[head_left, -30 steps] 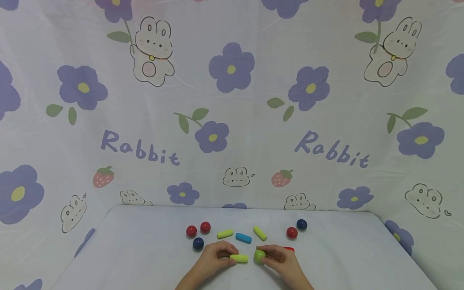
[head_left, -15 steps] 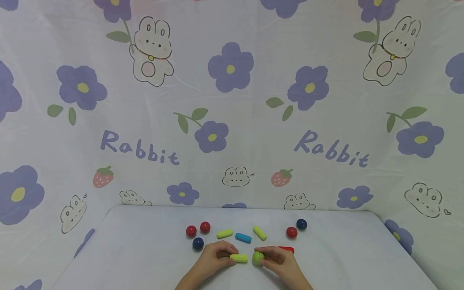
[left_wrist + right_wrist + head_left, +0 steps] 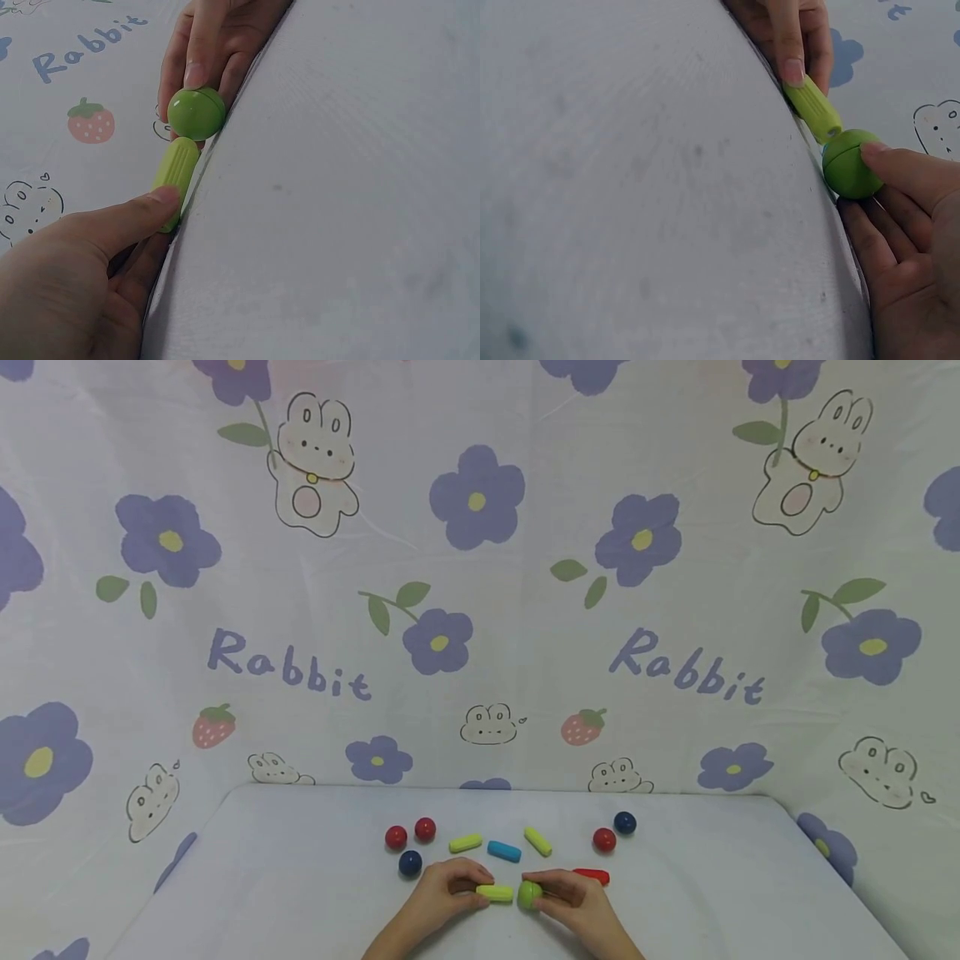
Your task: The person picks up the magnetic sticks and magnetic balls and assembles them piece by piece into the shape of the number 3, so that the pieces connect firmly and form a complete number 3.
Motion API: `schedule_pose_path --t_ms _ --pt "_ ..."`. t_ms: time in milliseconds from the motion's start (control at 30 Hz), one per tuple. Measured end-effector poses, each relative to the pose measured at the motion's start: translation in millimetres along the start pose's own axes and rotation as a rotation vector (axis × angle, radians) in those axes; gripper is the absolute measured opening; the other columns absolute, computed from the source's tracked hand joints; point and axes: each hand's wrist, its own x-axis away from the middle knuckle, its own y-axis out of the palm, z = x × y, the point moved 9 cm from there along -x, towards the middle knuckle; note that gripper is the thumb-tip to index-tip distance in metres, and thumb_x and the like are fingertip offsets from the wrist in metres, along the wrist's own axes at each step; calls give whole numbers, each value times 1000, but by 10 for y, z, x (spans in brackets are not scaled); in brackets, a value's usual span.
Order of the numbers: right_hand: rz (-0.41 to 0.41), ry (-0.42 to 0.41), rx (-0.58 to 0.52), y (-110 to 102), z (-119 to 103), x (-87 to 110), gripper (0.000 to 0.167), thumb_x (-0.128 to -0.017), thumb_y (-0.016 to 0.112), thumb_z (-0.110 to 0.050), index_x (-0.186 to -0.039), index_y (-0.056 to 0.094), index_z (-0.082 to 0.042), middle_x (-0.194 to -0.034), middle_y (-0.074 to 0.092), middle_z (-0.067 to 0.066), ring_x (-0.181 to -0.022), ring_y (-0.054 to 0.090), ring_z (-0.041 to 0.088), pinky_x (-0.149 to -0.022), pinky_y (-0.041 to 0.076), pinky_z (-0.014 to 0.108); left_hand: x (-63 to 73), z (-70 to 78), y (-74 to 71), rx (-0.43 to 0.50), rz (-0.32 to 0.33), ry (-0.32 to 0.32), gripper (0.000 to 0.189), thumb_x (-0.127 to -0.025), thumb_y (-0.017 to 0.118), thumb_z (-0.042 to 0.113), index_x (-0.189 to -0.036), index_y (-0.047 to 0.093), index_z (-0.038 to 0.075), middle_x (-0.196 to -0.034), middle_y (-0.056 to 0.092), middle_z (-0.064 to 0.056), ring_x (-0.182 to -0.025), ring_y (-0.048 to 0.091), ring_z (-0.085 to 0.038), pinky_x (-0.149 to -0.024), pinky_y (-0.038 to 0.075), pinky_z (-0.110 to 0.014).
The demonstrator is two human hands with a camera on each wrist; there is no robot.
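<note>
My left hand (image 3: 448, 887) pinches a yellow-green ribbed rod (image 3: 496, 893) by its left end, low over the white table. Facing it, my right hand (image 3: 581, 900) holds a green ball (image 3: 529, 895) between thumb and fingers. Only a narrow gap separates rod and ball in the head view. From the left wrist, the rod (image 3: 178, 169) points at the underside of the ball (image 3: 196, 114) and its tip overlaps the ball's edge. A small hole shows in the rod's end (image 3: 831, 132) in the right wrist view, right beside the ball (image 3: 852, 163), which has a seam around it.
Beyond my hands lie two yellow rods (image 3: 466, 843) and a blue rod (image 3: 504, 851). Two red balls (image 3: 396, 837) and a dark blue ball (image 3: 410, 863) sit left; another red ball (image 3: 603, 840) and blue ball (image 3: 625, 822) right. A red rod (image 3: 592, 877) lies behind my right hand.
My right hand has moved the green ball left, closer to the rod, and the ball's seam has turned into view. The red rod shows more. My left hand has stayed in place.
</note>
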Motion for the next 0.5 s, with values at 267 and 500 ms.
schedule_pose_path --t_ms 267,500 --pt "-29 -6 -14 76 -201 43 36 -82 65 -9 -115 56 1 -113 58 14 -104 54 23 -83 44 26 17 38 -8 -6 6 -9 23 -75 70 3 -97 67 9 -98 62 -1 -91 60 -16 -78 47 -26" --pt "-28 4 -33 88 -177 21 35 -80 67 -8 -113 58 0 -113 58 15 -105 54 22 -83 44 26 66 286 12 8 -13 9 23 -76 69 0 -98 65 1 -99 62 -8 -92 60 -21 -79 47 -30"
